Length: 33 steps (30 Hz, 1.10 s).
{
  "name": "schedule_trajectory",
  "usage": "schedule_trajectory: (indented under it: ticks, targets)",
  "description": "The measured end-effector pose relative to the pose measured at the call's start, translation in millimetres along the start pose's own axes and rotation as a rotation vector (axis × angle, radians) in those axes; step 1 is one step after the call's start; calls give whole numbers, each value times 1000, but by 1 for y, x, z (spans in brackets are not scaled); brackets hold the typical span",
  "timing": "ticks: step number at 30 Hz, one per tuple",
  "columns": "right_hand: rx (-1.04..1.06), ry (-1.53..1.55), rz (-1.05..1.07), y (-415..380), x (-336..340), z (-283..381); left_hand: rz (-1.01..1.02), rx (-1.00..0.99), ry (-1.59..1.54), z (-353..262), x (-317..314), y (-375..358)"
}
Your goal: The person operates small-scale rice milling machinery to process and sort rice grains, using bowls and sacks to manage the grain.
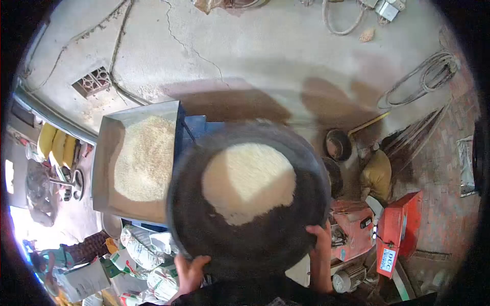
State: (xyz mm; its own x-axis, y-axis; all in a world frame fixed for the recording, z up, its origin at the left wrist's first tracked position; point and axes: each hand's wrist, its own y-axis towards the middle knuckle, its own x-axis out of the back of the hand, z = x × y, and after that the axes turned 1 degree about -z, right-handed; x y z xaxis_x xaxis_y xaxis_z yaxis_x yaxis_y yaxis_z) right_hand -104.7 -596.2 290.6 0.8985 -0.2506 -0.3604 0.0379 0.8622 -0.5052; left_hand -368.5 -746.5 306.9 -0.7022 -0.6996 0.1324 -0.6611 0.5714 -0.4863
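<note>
I hold a wide black round pan [255, 239] in front of me, with a pale heap of grain [248, 181] lying in its far half. My left hand [190, 271] grips the pan's near-left rim. My right hand [320, 238] grips its right rim. Just beyond the pan's left edge stands a square metal hopper [104, 153], and more grain [145, 158] fills its funnel. The pan's far-left edge overlaps the hopper's right side.
A red machine with a motor [393, 232] stands at my right. Several sacks [140, 252] lie at lower left. Two small dark bowls [338, 145] and coiled cable [423, 76] rest on the cracked concrete floor. Another person [76, 252] is at far left.
</note>
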Motion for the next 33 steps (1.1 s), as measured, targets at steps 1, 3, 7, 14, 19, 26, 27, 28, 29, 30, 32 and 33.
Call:
schedule_trajectory:
  ticks: [1,3,7,14,19,26,27,28,29,30,32,33]
  targets:
    - [-32,-19,91,2,-25,7,-93,-38,-49,-14,9,-1]
    - [-147,9,115,4,-78,12,-314,-131,-200,-52,19,-1]
    - [-82,41,572,49,-163,-17,-685,-431,-416,-128,19,6]
    - [-258,-92,764,88,-323,-123,-900,-826,-148,-197,40,24]
    - [-302,-102,832,52,-374,-193,-1057,-891,92,-237,22,25]
    - [-735,-73,870,31,-383,-214,-1208,-750,419,-264,20,56]
    - [-755,-147,797,27,-384,-211,-1208,-723,507,-269,16,62]
    - [-768,-220,724,25,-387,-210,-1201,-723,518,-275,10,69]
    - [-775,-210,714,23,-389,-213,-1207,-721,573,-281,0,75]
    - [-802,-311,659,19,-391,-217,-1211,-718,629,-285,-5,80]
    - [-839,-399,590,17,-391,-207,-1166,-661,644,-286,1,88]
    - [-857,-407,582,16,-390,-202,-1135,-604,648,-288,3,91]
